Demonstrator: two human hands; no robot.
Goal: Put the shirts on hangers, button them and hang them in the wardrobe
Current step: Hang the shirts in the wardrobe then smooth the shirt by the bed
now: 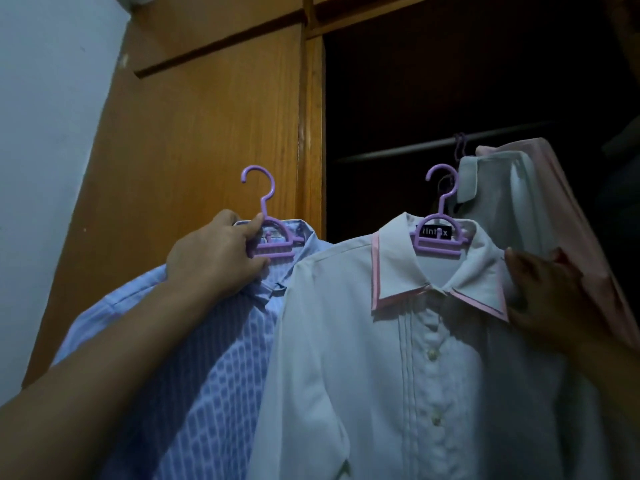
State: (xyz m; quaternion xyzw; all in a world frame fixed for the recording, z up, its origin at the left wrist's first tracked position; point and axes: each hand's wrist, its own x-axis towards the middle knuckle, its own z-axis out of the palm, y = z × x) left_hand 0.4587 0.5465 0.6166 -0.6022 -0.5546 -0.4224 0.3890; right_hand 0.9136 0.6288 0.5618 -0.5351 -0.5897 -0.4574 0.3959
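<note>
From the head view I am seeing my left hand (218, 252) pinching the lilac plastic hanger (273, 242) of the blue checked shirt (214, 393), and my right hand (550, 289) gripping the shoulder of the buttoned white pink-collared shirt (381, 375), both waiting below the metal wardrobe rail (398, 150) where two pale shirts (502, 202) are already hanging.

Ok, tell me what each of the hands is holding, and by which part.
Left hand grips the blue shirt's purple hanger just below its hook. Right hand pinches the white shirt at its shoulder, beside the collar.
</note>
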